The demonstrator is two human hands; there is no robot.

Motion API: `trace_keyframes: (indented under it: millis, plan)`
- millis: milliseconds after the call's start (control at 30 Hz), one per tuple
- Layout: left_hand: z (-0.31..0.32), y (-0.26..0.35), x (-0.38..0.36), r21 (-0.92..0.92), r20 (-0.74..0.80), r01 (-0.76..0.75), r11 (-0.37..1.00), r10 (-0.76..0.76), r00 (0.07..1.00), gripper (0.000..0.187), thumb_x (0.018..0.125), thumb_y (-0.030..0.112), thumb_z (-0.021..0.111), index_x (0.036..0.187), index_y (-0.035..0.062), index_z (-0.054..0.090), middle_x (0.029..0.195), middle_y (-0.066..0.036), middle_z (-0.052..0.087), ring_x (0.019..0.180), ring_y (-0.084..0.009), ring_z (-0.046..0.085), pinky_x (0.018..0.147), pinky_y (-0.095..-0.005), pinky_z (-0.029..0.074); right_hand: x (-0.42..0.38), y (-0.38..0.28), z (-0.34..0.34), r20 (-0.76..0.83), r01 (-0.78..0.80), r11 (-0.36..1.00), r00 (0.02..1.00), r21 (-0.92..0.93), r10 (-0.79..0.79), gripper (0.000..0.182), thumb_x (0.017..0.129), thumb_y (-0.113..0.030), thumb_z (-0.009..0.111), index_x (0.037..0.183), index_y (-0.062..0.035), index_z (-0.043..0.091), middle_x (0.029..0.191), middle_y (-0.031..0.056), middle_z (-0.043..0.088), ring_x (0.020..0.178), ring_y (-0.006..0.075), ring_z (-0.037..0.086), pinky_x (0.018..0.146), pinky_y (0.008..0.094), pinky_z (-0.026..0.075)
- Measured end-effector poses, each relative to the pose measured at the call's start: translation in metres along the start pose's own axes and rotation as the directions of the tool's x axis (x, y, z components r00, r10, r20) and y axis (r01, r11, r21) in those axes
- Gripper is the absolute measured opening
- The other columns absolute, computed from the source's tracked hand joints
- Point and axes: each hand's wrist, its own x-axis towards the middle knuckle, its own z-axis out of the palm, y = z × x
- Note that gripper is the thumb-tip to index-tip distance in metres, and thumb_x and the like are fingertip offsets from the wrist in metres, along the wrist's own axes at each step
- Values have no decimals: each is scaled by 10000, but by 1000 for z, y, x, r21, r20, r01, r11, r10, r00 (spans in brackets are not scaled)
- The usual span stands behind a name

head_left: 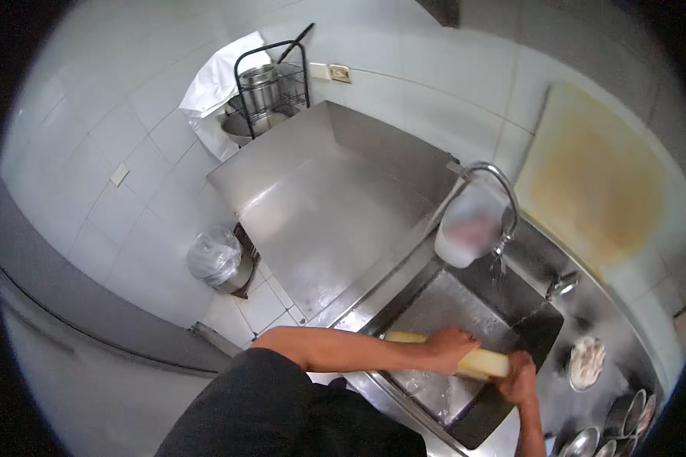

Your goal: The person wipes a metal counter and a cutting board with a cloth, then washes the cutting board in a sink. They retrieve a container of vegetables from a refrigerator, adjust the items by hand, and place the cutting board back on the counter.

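Left hand [451, 349], right hand [520, 378] grip board [484, 363] over steel sink [434, 305]; tiled walls.

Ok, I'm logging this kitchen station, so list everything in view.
pale bar: one, cream, over the sink, held
sink: one, steel, lower centre
tap: one, steel, above the sink
plastic jug: one, translucent, by the tap
worktop: one, steel, left of the sink
cutting board: one, stained cream, against the wall
wire rack: one, black, holding pots
bin: one, bag-lined, floor
bowls: several, steel, lower right
left hand: on the bar
right hand: gripping the bar's end
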Motion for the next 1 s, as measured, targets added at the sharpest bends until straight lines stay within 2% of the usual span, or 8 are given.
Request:
trace_keyframes:
  millis: [133,333,400,533,600,733,867,1000]
  plan:
    - [-43,-4,-31,-47,19,-83,995,84,996,474,625,87,701,1067,9,549,1028,-170,599,965,-366,599,804,-487,494,2,-59,-19,-83,-15,999,996,31,18,437,499,-146,784,876,-19,603,830,177,592,786,403,558,720,460,465]
    - [-172,-1,-78,-57,-117,-365,929,357,927,382,602,99,709,946,7,573,949,-169,613,927,-372,609,771,-476,509,32,-192,-105,-201,-209,969,952,130,232,481,528,-126,797,938,13,588,881,152,636,837,278,609,773,387,481]
    - [-233,-7,-102,-83,-159,-470,879,454,877,380,582,111,705,920,-15,584,912,-202,626,885,-382,626,757,-477,515,67,-275,-148,-110,-471,874,869,119,482,571,530,-135,810,1020,36,571,1016,159,636,943,247,599,832,370,475]
    - [-351,-38,-155,32,-119,-530,847,530,840,405,597,150,671,954,-31,611,966,-245,633,909,-379,629,795,-457,515,108,-347,-159,-595,-212,966,761,150,260,580,475,-146,810,979,57,608,923,119,630,925,243,597,844,377,483]
    - [-379,-63,-176,190,-490,-596,780,601,631,278,553,136,684,796,3,710,733,-224,668,722,-360,681,687,-426,552,143,-380,-174,-563,-233,971,810,-49,166,630,479,-138,808,1035,80,608,978,129,644,972,235,607,891,364,479]
    - [-448,-108,-202,368,-407,-443,818,570,714,435,561,203,721,938,-11,685,827,-198,677,799,-325,671,721,-402,542,232,-429,-169,-455,-82,980,890,-181,-10,609,503,-148,803,1053,52,631,978,145,673,899,217,643,850,333,496]
    - [-497,-157,-213,404,-273,-206,891,332,903,582,575,150,782,1109,-12,616,964,-170,668,909,-306,638,810,-366,497,317,-436,-136,-396,-34,999,918,-9,28,536,563,-198,802,1026,27,656,864,121,694,793,195,666,750,326,525]
    - [-515,-235,-193,357,-278,-140,924,248,928,575,612,78,787,1150,16,594,963,-159,671,914,-307,640,794,-385,498,402,-408,-90,-388,34,997,922,72,-3,520,561,-218,811,996,31,674,853,161,703,760,242,681,725,345,532]
